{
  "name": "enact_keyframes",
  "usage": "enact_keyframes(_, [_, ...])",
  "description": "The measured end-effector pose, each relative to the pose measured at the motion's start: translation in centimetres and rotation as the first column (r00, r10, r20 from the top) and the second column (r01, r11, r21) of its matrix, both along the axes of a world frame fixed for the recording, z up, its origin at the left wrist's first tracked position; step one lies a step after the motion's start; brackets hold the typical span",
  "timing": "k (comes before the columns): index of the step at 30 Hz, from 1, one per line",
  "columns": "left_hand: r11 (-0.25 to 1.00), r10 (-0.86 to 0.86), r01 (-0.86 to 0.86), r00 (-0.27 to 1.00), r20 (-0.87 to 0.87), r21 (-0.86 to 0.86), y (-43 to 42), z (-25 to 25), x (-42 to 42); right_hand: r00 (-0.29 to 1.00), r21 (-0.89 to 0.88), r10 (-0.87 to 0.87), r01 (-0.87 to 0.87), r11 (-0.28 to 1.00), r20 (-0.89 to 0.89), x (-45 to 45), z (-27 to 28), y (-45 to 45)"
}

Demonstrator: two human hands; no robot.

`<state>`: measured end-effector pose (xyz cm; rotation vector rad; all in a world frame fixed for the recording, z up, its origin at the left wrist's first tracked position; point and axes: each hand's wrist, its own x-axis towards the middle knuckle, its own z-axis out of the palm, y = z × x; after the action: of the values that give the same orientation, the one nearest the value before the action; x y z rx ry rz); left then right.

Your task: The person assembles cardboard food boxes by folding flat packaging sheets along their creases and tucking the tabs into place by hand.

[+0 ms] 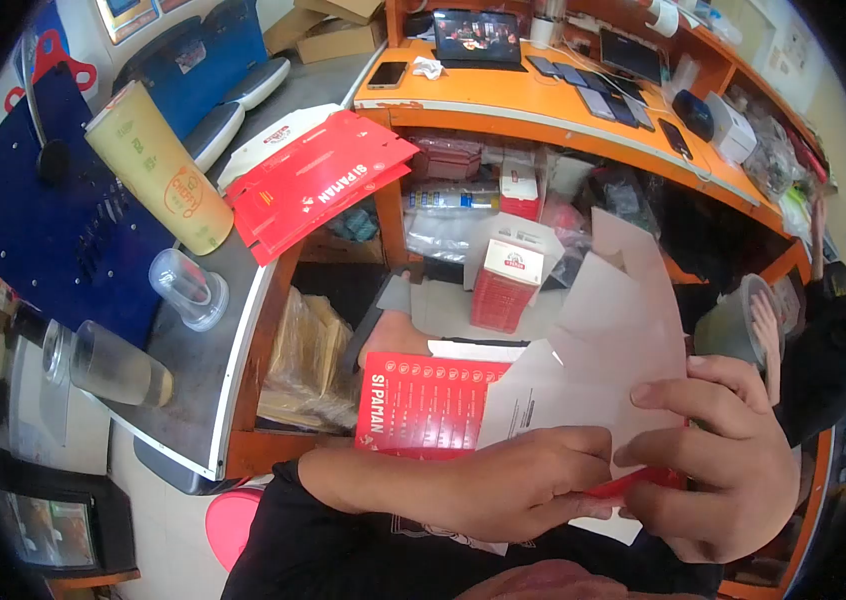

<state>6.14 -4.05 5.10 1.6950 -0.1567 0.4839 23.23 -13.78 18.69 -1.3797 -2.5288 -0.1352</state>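
Before me is a partly folded red and white cardboard box, printed "SIPAMAN", with its large white inner panel facing up to the right. My left hand is closed, thumb and fingers pinching the card at its near edge. Curled around the right part of the card, my right hand presses its fingertips near the same edge. A red strip of the card shows between the two hands. What lies under my fingers is hidden. Beyond the card, a folded red box stands upright with its white flaps spread.
Flat red box blanks lie on the dark table at left, near a yellow cup, a clear cup and a tumbler. An orange desk behind holds a tablet and several phones. Someone's hand shows at right.
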Motion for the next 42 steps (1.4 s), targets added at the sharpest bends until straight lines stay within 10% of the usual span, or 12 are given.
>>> enact_keyframes(25, [0.999, -0.029, 0.030, 1.000, -0.012, 0.046, 2.7, 1.5, -3.8, 0.979, -0.037, 0.202, -0.202, 0.979, 0.004, -2.1, -0.4, 2.3])
enact_keyframes(33, [0.989, -0.135, 0.142, 0.975, 0.175, -0.029, 4.4, 2.1, -2.7, 0.923, 0.550, 0.102, 0.129, 0.825, -0.370, 0.2, -6.7, 4.6])
enact_keyframes(39, [0.886, -0.395, 0.395, 0.917, 0.052, -0.243, 5.4, 3.6, -0.6, 0.897, 0.115, 0.296, -0.273, 0.955, -0.327, 4.7, -5.3, 2.5])
enact_keyframes(42, [0.863, -0.448, 0.448, 0.892, 0.055, -0.232, 6.3, 3.7, 0.0, 0.971, 0.154, 0.079, -0.044, 0.987, -0.226, 4.5, -5.1, 1.2])
